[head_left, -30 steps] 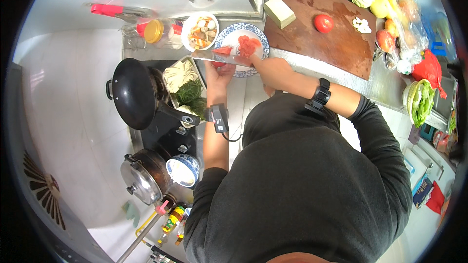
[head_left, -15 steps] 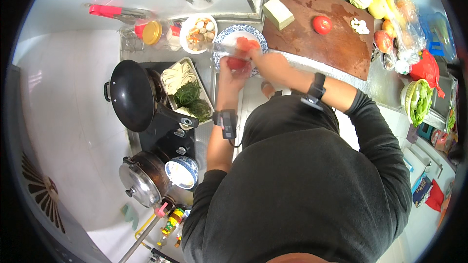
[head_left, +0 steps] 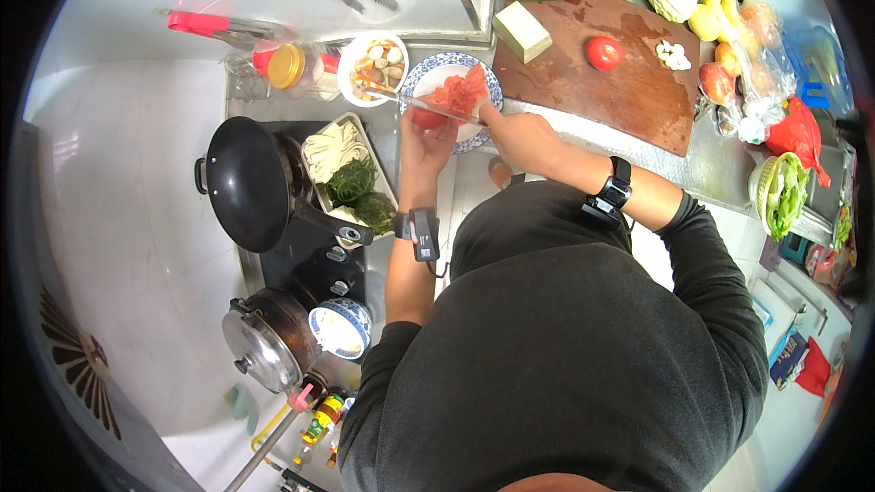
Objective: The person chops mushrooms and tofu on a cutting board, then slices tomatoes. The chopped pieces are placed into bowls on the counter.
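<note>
My left hand (head_left: 427, 148) holds a tomato (head_left: 426, 118) over the near side of a blue-and-white patterned bowl (head_left: 424, 68). My right hand (head_left: 527, 139) is closed round the handle of a knife (head_left: 415, 102). Its blade points left across the bowl and lies against or just above the held tomato; which of the two I cannot tell. Cut tomato pieces (head_left: 467, 87) are heaped in the bowl beyond the blade. To the right, a whole tomato (head_left: 604, 53) sits on a brown cutting board (head_left: 583, 96), with a pale block (head_left: 522, 32) and garlic cloves (head_left: 673, 56).
Left of the bowl stands a white bowl of cut mushrooms (head_left: 375, 64). A tray of noodles and greens (head_left: 344, 169) lies beside a black wok (head_left: 246, 184) on the stove. A lidded pot (head_left: 264, 337) stands nearer. Fruit (head_left: 720, 23) and bags crowd the right counter.
The knife and both hands, smeared by motion before, now show sharply. My right hand has shifted slightly right and nearer, and more cut tomato shows in the bowl.
</note>
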`<act>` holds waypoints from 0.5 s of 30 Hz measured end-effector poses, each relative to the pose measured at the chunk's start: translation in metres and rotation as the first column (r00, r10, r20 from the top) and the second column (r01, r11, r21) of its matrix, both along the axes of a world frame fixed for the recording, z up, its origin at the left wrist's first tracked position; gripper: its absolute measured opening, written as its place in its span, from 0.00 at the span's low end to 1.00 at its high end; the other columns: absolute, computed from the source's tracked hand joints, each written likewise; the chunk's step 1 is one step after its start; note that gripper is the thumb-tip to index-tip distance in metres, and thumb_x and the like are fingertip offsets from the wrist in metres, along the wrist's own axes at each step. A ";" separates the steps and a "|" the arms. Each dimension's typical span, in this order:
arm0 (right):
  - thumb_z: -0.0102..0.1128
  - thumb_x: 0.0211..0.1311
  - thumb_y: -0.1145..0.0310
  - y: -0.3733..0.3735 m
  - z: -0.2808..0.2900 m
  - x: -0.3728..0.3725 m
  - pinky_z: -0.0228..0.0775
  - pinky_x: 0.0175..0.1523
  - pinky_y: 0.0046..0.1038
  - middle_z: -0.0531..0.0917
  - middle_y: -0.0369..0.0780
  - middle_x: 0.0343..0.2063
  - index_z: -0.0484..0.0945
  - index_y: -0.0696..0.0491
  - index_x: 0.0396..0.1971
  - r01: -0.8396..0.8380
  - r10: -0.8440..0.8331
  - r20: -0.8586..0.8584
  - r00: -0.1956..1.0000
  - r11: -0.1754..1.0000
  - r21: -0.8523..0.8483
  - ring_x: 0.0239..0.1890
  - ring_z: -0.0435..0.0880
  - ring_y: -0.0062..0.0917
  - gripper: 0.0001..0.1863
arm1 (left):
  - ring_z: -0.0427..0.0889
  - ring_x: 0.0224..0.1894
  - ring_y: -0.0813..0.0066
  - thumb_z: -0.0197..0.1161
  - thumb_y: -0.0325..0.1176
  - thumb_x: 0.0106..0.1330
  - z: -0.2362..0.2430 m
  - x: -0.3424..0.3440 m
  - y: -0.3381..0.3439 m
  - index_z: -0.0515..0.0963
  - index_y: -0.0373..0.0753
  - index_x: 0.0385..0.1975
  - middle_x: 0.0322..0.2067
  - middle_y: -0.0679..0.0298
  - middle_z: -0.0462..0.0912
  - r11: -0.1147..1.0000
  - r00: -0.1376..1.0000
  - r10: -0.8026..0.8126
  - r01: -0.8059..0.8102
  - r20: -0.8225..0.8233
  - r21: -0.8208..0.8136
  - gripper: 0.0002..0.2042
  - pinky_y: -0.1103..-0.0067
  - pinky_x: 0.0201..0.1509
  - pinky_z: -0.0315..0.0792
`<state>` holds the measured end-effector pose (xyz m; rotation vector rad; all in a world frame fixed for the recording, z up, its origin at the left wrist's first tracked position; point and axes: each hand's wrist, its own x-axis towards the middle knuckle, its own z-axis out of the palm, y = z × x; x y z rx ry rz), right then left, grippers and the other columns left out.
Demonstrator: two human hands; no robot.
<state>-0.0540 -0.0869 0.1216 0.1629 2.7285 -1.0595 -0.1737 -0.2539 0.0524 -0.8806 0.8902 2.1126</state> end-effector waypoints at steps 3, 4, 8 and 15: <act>0.45 0.57 0.77 0.001 0.001 0.000 0.73 0.29 0.43 0.81 0.47 0.17 0.65 0.54 0.44 -0.046 0.046 0.019 0.999 0.999 0.003 0.24 0.83 0.44 0.14 | 0.75 0.50 0.58 0.58 0.50 0.64 0.002 0.000 -0.001 0.69 0.34 0.52 0.50 0.51 0.73 0.998 1.000 0.027 -0.027 0.005 0.060 0.27 0.66 0.55 0.73; 0.45 0.57 0.77 0.000 0.001 -0.001 0.73 0.28 0.43 0.81 0.46 0.17 0.65 0.54 0.44 -0.059 0.059 0.006 0.998 0.998 0.012 0.24 0.84 0.43 0.14 | 0.75 0.50 0.59 0.58 0.49 0.63 0.003 0.001 -0.001 0.70 0.35 0.51 0.50 0.52 0.73 0.997 1.000 0.003 -0.002 -0.017 0.074 0.25 0.66 0.56 0.73; 0.45 0.57 0.78 0.001 -0.002 -0.005 0.73 0.27 0.41 0.81 0.45 0.16 0.65 0.53 0.45 -0.084 0.084 0.008 0.996 0.996 0.028 0.22 0.84 0.40 0.15 | 0.73 0.51 0.59 0.58 0.51 0.63 0.006 0.001 -0.002 0.70 0.35 0.51 0.50 0.52 0.73 1.000 0.999 -0.005 0.005 0.038 0.000 0.26 0.66 0.55 0.73; 0.55 0.55 0.71 0.011 -0.015 -0.003 0.71 0.33 0.45 0.81 0.50 0.24 0.65 0.52 0.48 -0.092 0.092 0.128 0.987 0.996 -0.004 0.30 0.81 0.49 0.19 | 0.75 0.46 0.59 0.58 0.49 0.61 0.002 -0.009 -0.015 0.69 0.34 0.52 0.47 0.52 0.73 0.990 0.993 0.049 -0.062 0.107 0.124 0.27 0.65 0.51 0.74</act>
